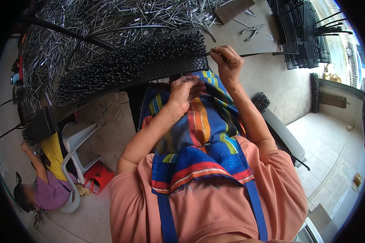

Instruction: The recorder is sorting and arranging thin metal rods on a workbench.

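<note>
A long black perforated brush plate lies across in front of me, mostly covered with dense dark bristle tufts. Bare holes show along its near right part. My right hand is just off the plate's right end, with thumb and fingers pinched on a thin dark wire. Below the plate's near edge, my left hand is held over the striped apron, thumb and fingers drawn together. Whatever is between those fingers is hidden.
A heap of loose metal strips spreads behind the plate. Pliers lie at the far right, near stacked black mesh pieces. To the left, another person sits by a white plastic chair and a red container.
</note>
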